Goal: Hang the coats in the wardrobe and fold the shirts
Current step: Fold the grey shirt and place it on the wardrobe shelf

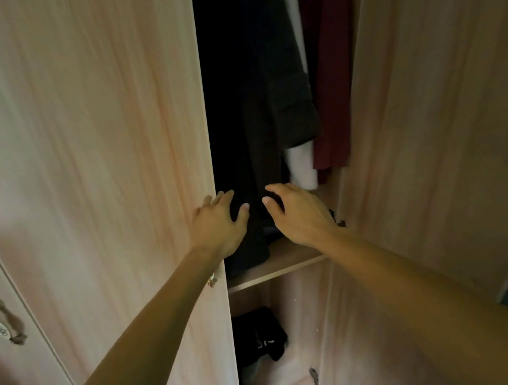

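Looks like the hanging step: reaching into the wardrobe [78, 154] with left hand [217, 225] and right hand [298, 215] spread, gripping nothing, beside the dark coat [249, 92] hung above the shelf [284, 259]. Next probably calls for smoothing it, then pulling clear.

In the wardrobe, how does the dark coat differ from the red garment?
The dark coat is nearly black; the red garment is deep red. The dark coat hangs on the left, the red garment on the right. The dark coat reaches down to the shelf, while the red garment ends above it. Both hang inside the wardrobe.
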